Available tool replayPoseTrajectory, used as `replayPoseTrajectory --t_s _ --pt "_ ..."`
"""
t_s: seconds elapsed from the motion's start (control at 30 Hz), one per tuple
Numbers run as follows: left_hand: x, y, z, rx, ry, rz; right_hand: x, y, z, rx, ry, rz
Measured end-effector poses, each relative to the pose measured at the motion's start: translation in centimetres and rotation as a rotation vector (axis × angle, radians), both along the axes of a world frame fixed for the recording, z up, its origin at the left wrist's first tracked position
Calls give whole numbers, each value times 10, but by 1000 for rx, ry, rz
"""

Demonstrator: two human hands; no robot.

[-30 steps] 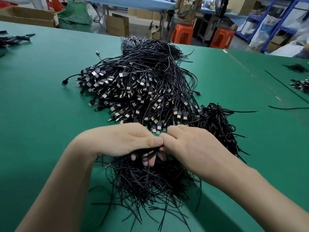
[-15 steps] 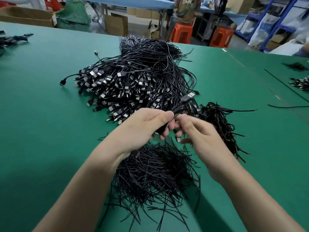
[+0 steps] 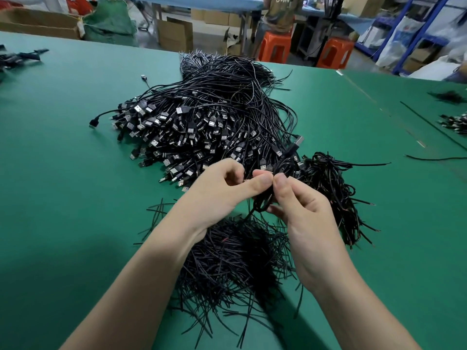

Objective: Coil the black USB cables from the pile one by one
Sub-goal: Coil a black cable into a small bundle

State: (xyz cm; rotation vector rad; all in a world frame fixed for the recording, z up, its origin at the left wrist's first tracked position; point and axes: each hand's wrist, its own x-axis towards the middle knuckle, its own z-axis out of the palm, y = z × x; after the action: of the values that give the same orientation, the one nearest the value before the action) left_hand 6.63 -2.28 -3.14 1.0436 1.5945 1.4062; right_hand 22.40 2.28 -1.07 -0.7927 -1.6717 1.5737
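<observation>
Head: left hand (image 3: pixel 219 195), right hand (image 3: pixel 303 208) pinch cable (image 3: pixel 286 161); shirt (image 3: pixel 280 11) reads "OWN"

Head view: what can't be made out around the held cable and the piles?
- Held cable: loop count hidden by fingers of left hand and right hand, head view.
- Wire ends: partly covered by both forearms, head view.
- Bundle at right edge: cut off, too small, head view.

text: "OWN" | on: distant person's shirt (image 3: pixel 280 11) | upper letters cut off

Green table (image 3: pixel 63 173), orange stools (image 3: pixel 275 48), blue shelving (image 3: pixel 427 29)
</observation>
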Motion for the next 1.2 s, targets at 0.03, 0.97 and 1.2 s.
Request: replayPoseTrajectory --t_s 0.03,0.97,1.2 --pt "-4 0 -1 55 -40 -24 0 -2 0 3 9 7" --pt "1 -4 7 293 -16 -191 8 -2 8 -227 -97 245" --pt "-7 -15 28 61 428 -36 7 3 0 141 -223 39"
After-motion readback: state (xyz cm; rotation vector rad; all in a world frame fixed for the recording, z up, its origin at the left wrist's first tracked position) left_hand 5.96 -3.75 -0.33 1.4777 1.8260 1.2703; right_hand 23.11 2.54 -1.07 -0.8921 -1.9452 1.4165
